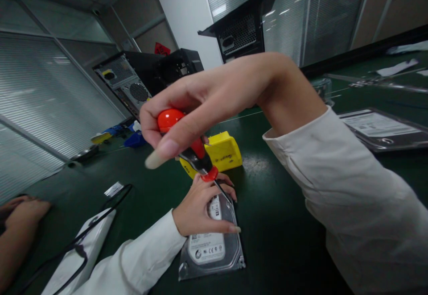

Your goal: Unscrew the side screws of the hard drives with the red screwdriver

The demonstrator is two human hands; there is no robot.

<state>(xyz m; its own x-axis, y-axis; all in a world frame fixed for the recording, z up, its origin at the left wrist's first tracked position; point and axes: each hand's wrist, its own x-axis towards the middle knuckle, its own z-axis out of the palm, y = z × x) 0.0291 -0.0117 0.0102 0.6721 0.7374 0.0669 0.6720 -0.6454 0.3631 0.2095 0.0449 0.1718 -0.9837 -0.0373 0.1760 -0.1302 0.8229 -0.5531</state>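
Grey hard drive, white label, left fingers holding it, right fingers gripping red-black screwdriver

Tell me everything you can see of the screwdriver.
The screwdriver has a glossy, plastic-looking red and black handle with a rounded red top, a red collar at its lower end and a thin, metal-looking shaft. Gripped by the right hand, it slants downward, its tip over the hard disk drive beside the fingers of the left hand. Whether the tip touches is unclear.
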